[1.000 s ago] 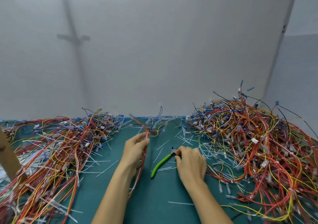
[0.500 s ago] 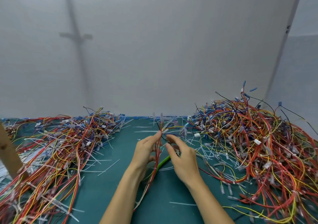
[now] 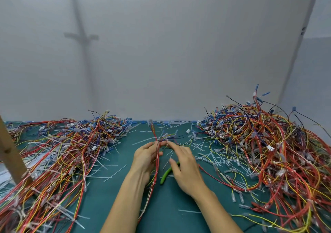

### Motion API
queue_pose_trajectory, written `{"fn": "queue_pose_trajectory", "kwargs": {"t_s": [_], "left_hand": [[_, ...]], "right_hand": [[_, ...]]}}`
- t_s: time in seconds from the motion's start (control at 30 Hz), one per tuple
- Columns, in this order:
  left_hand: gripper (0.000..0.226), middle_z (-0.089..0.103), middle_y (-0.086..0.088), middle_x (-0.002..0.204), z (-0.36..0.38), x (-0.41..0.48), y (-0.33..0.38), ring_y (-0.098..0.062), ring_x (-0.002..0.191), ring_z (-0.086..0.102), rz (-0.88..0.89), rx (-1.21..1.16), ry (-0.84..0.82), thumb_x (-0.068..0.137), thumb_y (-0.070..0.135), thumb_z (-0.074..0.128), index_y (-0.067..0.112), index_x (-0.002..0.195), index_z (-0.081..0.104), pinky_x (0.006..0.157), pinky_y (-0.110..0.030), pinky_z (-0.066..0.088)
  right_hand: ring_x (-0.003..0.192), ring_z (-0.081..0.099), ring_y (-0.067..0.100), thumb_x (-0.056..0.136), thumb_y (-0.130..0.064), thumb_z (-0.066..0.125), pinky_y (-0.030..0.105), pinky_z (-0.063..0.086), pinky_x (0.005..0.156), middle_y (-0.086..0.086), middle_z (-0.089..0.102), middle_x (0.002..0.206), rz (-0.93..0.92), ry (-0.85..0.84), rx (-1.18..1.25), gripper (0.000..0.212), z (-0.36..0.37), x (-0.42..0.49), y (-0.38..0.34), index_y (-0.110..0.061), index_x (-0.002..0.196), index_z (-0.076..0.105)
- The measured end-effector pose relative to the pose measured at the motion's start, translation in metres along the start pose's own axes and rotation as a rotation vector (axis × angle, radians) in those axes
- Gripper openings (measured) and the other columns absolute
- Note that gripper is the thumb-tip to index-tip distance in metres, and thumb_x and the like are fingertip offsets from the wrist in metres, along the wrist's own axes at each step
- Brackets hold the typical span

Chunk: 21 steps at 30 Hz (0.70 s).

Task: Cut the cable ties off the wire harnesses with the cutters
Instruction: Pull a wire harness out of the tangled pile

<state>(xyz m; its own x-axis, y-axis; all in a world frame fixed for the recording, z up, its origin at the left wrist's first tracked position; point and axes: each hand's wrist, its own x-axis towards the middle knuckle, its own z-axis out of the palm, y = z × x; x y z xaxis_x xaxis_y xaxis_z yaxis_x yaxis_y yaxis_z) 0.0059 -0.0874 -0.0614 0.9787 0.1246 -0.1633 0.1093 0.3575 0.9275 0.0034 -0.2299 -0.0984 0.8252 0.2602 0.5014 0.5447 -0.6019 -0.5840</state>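
Observation:
My left hand (image 3: 146,156) grips a wire harness (image 3: 156,168) of mostly red wires, which runs from above my fingers down toward the front edge. A white cable tie wraps the bundle just below that hand. My right hand (image 3: 184,163) hovers beside it with relaxed fingers, the index fingertip touching the splayed wire ends near the top of the bundle. The green-handled cutters (image 3: 166,174) lie on the teal mat (image 3: 111,197) under my right hand, partly hidden by it.
A large tangled pile of harnesses (image 3: 265,148) rises at the right. A flatter spread of harnesses (image 3: 59,154) covers the left. Cut white cable ties (image 3: 206,152) litter the mat. A wooden post (image 3: 10,154) leans at the far left. A grey wall stands behind.
My right hand let go of the cutters and rose to the harness top. My left hand carried the harness toward the middle; the cutters stayed on the mat.

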Motion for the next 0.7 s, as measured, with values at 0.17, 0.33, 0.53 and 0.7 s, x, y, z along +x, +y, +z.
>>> {"fn": "queue_pose_trajectory", "kwargs": {"t_s": [0.17, 0.33, 0.53, 0.7], "left_hand": [[0.016, 0.074, 0.017, 0.092, -0.007, -0.001, 0.005, 0.003, 0.061, 0.06, 0.019, 0.041, -0.063, 0.091, 0.019, 0.063, 0.017, 0.102, 0.074, 0.054, -0.017, 0.039], [0.017, 0.075, 0.009, 0.099, -0.007, -0.004, 0.012, 0.001, 0.077, 0.065, 0.166, -0.039, -0.087, 0.077, 0.019, 0.071, 0.022, 0.092, 0.078, 0.069, -0.02, 0.044], [0.018, 0.068, 0.008, 0.084, -0.002, -0.014, 0.022, -0.003, 0.073, 0.057, 0.343, -0.016, -0.167, 0.072, 0.02, 0.069, 0.026, 0.084, 0.08, 0.068, -0.018, 0.045], [0.023, 0.075, 0.01, 0.089, 0.001, -0.023, 0.024, 0.002, 0.076, 0.067, 0.374, -0.059, -0.336, 0.072, 0.009, 0.063, 0.018, 0.086, 0.08, 0.066, -0.012, 0.051]], "right_hand": [[0.129, 0.036, 0.011, 0.094, -0.017, 0.056, 0.023, 0.026, 0.109, -0.009, 0.049, 0.139, 0.049, -0.003, -0.133, 0.044, 0.0, 0.0, 0.005, -0.022, 0.137, 0.05], [0.132, 0.04, 0.016, 0.095, -0.005, 0.049, 0.026, 0.03, 0.11, -0.001, 0.044, 0.143, 0.238, 0.111, 0.054, 0.054, 0.0, 0.002, 0.003, -0.02, 0.145, 0.038], [0.148, 0.016, 0.009, 0.093, -0.015, 0.062, 0.026, 0.012, 0.119, -0.011, 0.02, 0.16, 0.244, 0.216, 0.15, 0.075, -0.007, 0.004, 0.003, -0.027, 0.154, 0.019], [0.143, 0.002, -0.006, 0.093, -0.034, 0.064, 0.039, 0.013, 0.121, -0.024, 0.012, 0.156, 0.178, 0.155, 0.128, 0.084, -0.008, 0.006, 0.0, -0.038, 0.154, 0.007]]}}
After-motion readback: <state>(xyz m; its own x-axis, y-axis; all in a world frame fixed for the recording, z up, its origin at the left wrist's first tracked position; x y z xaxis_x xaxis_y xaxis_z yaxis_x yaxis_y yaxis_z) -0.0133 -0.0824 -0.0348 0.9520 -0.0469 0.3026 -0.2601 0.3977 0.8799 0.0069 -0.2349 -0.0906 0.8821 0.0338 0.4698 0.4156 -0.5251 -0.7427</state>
